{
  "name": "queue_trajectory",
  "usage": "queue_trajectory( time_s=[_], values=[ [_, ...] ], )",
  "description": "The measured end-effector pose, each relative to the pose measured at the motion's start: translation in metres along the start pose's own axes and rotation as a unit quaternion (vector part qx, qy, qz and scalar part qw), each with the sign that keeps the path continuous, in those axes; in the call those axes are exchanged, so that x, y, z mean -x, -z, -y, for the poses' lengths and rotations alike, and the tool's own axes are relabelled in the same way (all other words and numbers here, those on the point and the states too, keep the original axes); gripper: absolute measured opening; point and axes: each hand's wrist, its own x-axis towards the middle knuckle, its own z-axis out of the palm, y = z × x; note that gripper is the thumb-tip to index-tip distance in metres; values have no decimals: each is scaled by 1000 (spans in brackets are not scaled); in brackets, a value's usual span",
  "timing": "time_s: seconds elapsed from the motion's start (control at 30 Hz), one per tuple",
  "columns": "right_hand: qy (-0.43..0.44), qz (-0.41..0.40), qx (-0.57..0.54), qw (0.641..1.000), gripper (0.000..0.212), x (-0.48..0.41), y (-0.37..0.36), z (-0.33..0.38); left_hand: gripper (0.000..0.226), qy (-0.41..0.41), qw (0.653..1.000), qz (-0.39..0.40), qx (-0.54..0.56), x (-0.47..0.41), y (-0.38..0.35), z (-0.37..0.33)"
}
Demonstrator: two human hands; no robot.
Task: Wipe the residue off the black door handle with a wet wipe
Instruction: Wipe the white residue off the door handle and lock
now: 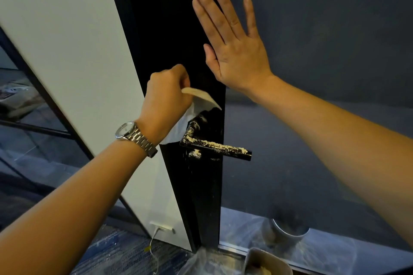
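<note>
At the edge of the black door (169, 18), I see my left hand (166, 94) curled round a white wet wipe (199, 101), pinching it near the top. The wipe hangs against the door, and its lower folds touch the neck of the black door handle (244, 156). The lever juts out to the right, and pale, crumbly residue (223, 147) is caked along its top and up the neck. My right hand (234, 49) is above the handle with its fingers straight and spread, palm flat towards the door's right edge, holding nothing. A silver wristwatch (134, 137) sits on my left wrist.
</note>
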Motion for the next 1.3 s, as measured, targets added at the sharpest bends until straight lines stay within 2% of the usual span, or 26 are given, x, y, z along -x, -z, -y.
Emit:
queue_trajectory(
  time_s=[0.07, 0.13, 0.2, 0.3, 0.43, 0.6, 0.73, 0.87, 1.03, 1.17, 1.3],
  values=[
    [-1, -1, -3, 1000, 54, 0, 0, 0, 4, -43, 999, 8, -5, 2, -1, -5],
    [0, -4, -3, 1000, 54, -1, 1, 1, 4, -97, 992, 68, -28, 12, -8, -4],
    [-1, -4, -1, 1000, 54, -1, 2, 2, 8, -116, 983, 134, -48, 23, -17, 1],
    [-3, -3, -3, 1000, 53, -1, 3, 1, 20, -121, 977, 169, -41, 29, -15, 7],
    [-4, 5, -6, 1000, 54, -1, 3, 2, 22, -35, 989, 146, -2, 31, -3, 18],
    [-9, 9, -5, 1000, 54, 0, 2, 3, 26, -72, 979, 187, -35, 43, -12, -1],
    [20, 12, 5, 1000, 53, 8, -1, 2, 24, -29, 990, 135, -9, 43, -10, 4],
    [56, 4, 27, 998, 52, 15, -6, 0, 25, -103, 974, 196, -33, 46, -15, -2],
    [69, -8, 42, 997, 53, 16, -9, -1, 31, -26, 990, 141, 1, 36, -6, 6],
    [68, -14, 45, 997, 53, 16, -10, -1, 51, -109, 970, 215, -35, 39, -8, -15],
    [64, -16, 38, 997, 54, 17, -10, 1, 37, -40, 987, 150, -30, 30, -4, 4]
  ],
)
